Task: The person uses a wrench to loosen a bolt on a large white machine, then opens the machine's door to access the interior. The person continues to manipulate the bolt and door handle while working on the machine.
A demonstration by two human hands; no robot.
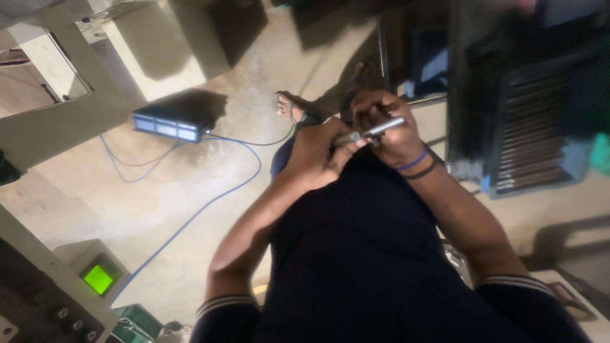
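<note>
My left hand (318, 155) and my right hand (387, 130) meet over my lap, both closed around a thin silver rod-like tool (375, 131). The tool lies nearly level, its bright end sticking out to the upper right between my right fingers. What the dark end of the tool touches is hidden by my fingers. A blue band and a dark band (416, 162) circle my right wrist. My dark trousers fill the lower middle of the view, and a sandalled foot (289, 105) rests on the floor beyond my hands.
A dark box with lit blue panels (168, 121) sits on the concrete floor, with a blue cable (210, 197) running from it. A device with a green screen (98, 278) stands lower left. A dark ribbed machine (534, 133) is at right. Pale blocks (152, 51) are at upper left.
</note>
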